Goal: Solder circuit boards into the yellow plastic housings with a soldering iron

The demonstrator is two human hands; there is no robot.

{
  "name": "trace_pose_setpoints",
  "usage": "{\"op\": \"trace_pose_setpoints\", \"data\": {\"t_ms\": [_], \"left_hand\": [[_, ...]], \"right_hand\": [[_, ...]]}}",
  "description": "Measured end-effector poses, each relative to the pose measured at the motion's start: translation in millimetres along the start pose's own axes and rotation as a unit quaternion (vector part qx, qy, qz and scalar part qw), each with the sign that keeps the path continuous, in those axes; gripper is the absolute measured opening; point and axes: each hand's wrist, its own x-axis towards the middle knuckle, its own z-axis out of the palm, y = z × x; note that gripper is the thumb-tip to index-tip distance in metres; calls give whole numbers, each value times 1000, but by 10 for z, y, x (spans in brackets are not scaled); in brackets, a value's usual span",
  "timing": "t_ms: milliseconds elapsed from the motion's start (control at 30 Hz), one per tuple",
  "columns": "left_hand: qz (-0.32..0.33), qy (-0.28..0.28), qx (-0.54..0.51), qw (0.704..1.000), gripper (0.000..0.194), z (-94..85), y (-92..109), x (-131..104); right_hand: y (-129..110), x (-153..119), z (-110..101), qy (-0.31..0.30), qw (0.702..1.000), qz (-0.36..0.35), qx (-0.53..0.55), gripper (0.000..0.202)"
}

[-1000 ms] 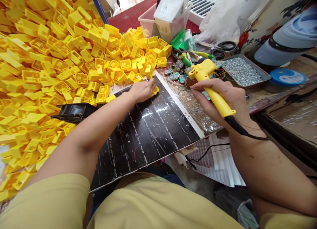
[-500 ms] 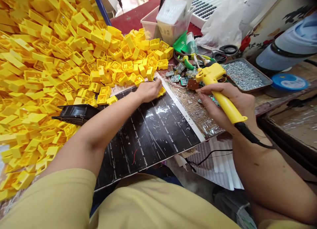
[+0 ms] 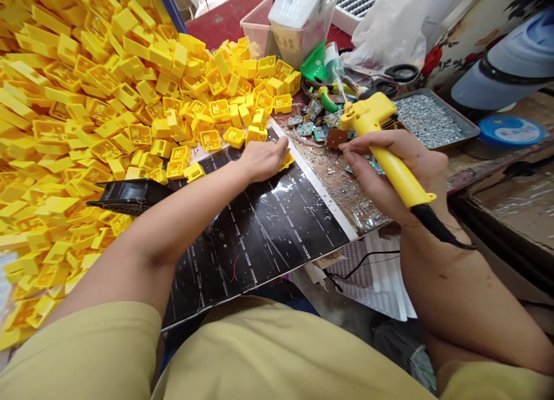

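Clock directions are from the middle of the black mat (image 3: pixel 259 215). Over at 10 o'clock the heap of yellow cases (image 3: pixel 108 88) is piled pretty steep, so one bump from the left arm could send a few sliding onto the mat or into the black fan (image 3: pixel 134 193) at 9. Left hand (image 3: pixel 262 159), at 12, has its fingers closed on a yellow case (image 3: pixel 288 161) just off toward 1; they're mostly hidden, and a loose hold on that glossy surface might let it skid. Around 2 the right hand (image 3: pixel 422 163) is wrapped round a yellow soldering gun (image 3: pixel 393 169), front end near loose wires and circuit boards (image 3: pixel 305 129). If it's hot, I'd worry about singed insulation. Can't tell if the fingertips are pinching the brown board (image 3: pixel 336 138).

Writing: "BENCH/" repeats all over the mat. The green piece (image 3: pixel 314 65) toward 1 has lettering I can't make out, and the blue-lidded tub (image 3: pixel 511 131) between 2 and 3 has an unreadable white label.
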Motion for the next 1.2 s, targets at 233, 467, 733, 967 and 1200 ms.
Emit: {"op": "trace_pose_setpoints", "data": {"t_ms": [233,467,733,967,1200], "left_hand": [[143,-24,-32,989,34,27,361,-457],[49,-28,-29,998,31,14,461,-510],[-28,13,-50,998,37,19,622,-502],[74,0,-31,997,32,-40,897,-498],[-26,15,-24,999,37,-29,694,-452]], "right_hand": [[-119,-32,-42,-12,1000,-1,-17,9],[-142,-153,-177,31,999,19,-12,10],[-202,-232,-251,55,998,20,-17,11],[-277,-154,-357,66,997,31,24,8],[-220,-166,-361,96,995,9,22,9]]}}
